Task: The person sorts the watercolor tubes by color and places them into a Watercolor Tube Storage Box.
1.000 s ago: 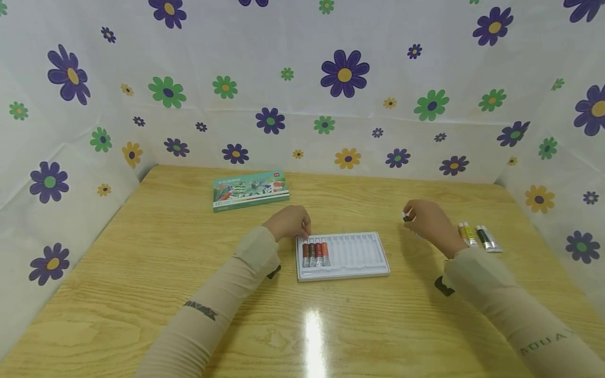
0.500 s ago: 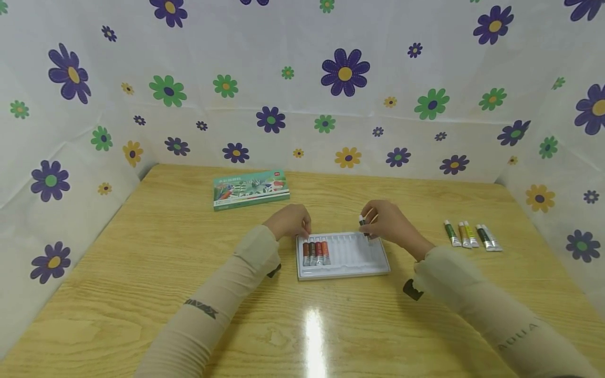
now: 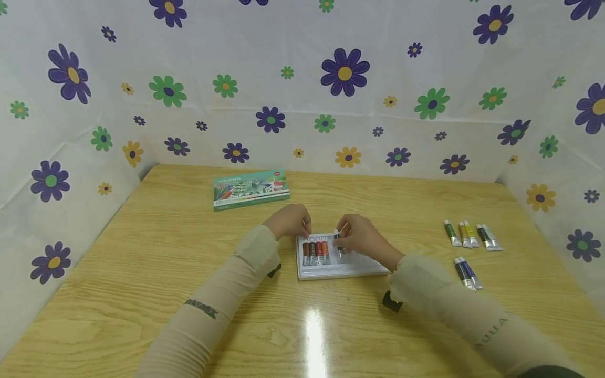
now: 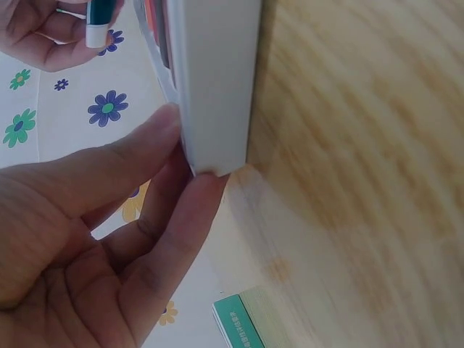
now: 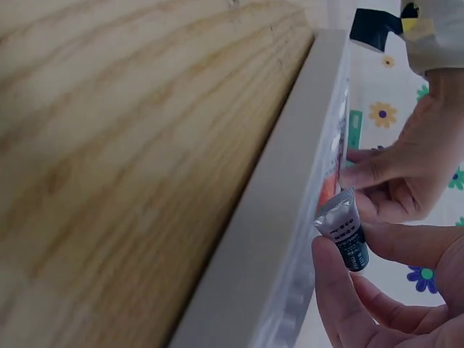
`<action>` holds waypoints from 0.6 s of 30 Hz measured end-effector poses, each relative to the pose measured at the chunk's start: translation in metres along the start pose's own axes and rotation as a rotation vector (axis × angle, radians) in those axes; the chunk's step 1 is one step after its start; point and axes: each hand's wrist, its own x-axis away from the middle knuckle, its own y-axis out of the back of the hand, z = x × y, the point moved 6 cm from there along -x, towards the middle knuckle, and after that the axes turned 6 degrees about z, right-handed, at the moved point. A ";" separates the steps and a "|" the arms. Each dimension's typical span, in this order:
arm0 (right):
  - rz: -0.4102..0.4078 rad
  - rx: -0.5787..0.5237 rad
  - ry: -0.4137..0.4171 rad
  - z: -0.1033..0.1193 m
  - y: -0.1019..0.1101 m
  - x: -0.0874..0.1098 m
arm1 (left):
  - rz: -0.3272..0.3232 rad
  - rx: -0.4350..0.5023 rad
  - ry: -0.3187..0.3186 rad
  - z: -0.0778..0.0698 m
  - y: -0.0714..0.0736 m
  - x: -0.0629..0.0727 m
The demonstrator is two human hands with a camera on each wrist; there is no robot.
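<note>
My left hand (image 3: 289,221) pinches the far left corner of the white paint tray (image 3: 347,272), thumb on the rim and fingers at its end in the left wrist view. Four-sided and shallow, the tray carries several red, orange and brown paint tubes (image 3: 312,253) side by side in its left slots. Over the slots just right of them, my right hand (image 3: 364,236) pinches a dark green paint tube (image 5: 349,239) between thumb and fingers. Its white cap (image 4: 96,36) points away from me and its silver crimped end faces the tray.
Right of the tray lie a green tube (image 3: 451,233), ochre and yellow tubes (image 3: 468,234), and a dark tube beside a silvery one (image 3: 489,238). Nearer me are a dark and a violet tube (image 3: 468,273). A green printed box (image 3: 251,190) rests at the back left.
My right hand has carried the dark green tube leftward from the right side of the table to above the tray, beside the filled slots. My left hand stays at the tray's corner.
</note>
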 end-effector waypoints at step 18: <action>-0.029 0.064 0.000 0.007 -0.020 -0.003 | 0.008 0.009 0.001 0.003 0.000 -0.003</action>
